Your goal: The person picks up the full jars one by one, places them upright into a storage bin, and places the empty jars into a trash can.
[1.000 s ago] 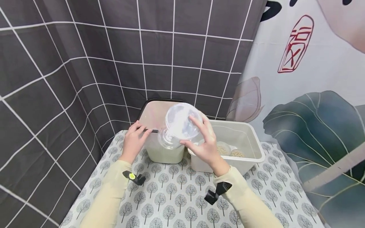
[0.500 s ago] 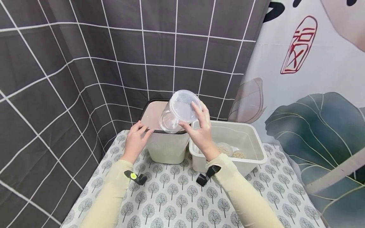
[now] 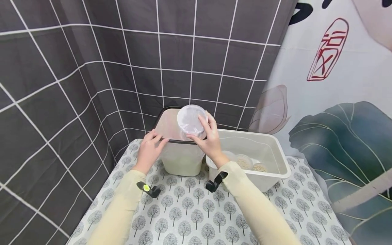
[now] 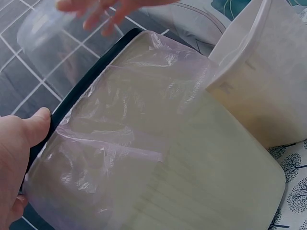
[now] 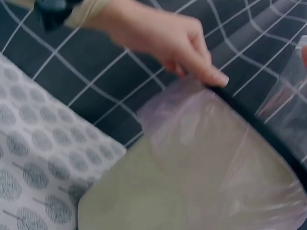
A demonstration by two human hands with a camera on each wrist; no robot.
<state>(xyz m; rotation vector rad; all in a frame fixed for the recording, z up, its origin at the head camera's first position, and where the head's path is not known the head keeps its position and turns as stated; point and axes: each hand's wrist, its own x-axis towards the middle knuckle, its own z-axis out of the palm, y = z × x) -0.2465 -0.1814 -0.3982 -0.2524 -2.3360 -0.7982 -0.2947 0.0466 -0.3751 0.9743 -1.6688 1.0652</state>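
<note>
A greenish trash bin point(image 3: 180, 160) with a black rim point(image 5: 268, 132) and a thin, crinkled plastic liner point(image 4: 110, 158) stands near the wall. My left hand point(image 3: 148, 151) pinches the near left part of that rim, thumb to the outside in the left wrist view. Over the bin's opening, my right hand point(image 3: 209, 139) grips a clear plastic jar point(image 3: 190, 119) by its side. The jar is tilted, its round lid end turned up toward me and its lower part inside the rim's outline. Only the jar's edge shows in the right wrist view.
A white storage tub point(image 3: 271, 151) stands right of the bin, very close to it. Inside are round clear containers point(image 3: 243, 161), some with beige pellets. A tree-print cloth point(image 3: 186, 211) covers the table, and a dark grid-patterned curtain point(image 3: 128, 51) hangs behind.
The right hand has raised the jar from in front of the bin, carried it over the rim, and lowered it toward the opening. The left hand stays on the rim.
</note>
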